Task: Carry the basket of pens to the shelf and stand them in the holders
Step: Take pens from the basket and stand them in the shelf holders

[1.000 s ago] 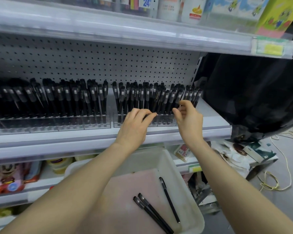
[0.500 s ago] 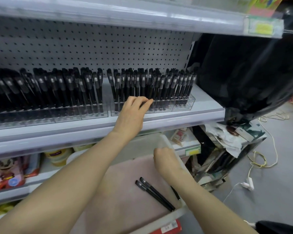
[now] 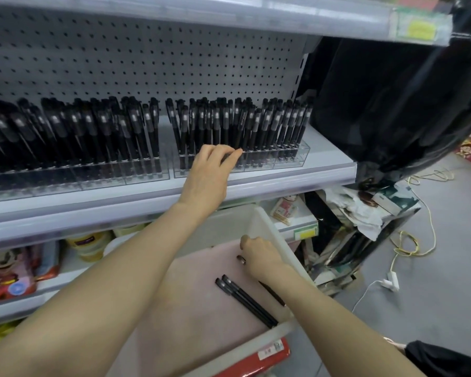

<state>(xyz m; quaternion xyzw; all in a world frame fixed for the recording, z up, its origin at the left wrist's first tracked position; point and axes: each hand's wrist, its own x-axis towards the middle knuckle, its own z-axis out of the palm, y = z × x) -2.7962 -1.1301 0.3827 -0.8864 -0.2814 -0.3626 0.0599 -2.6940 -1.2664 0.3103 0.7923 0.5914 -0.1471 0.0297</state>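
Pale plastic basket (image 3: 267,229), near centre, below the pen shelf; its floor is pinkish. Two black capped pens (image 3: 245,303) lie side by side in it, slanting toward the near right corner. A third pen (image 3: 273,294) passes under the right hand (image 3: 261,258), whose curled fingers grip it; its dark end shows beside the knuckles. The left hand (image 3: 210,172), fingers loosely extended, rests its fingertips on the front of the right holder (image 3: 291,159), a clear slotted tray packed with upright black pens. The left holder (image 3: 93,178), equally full, stands just beside it. Both sit on a grey shelf (image 3: 297,180) backed by white pegboard (image 3: 147,63). Right: black plastic sheeting (image 3: 392,104); grey floor (image 3: 452,281) with a yellow cable (image 3: 430,227).
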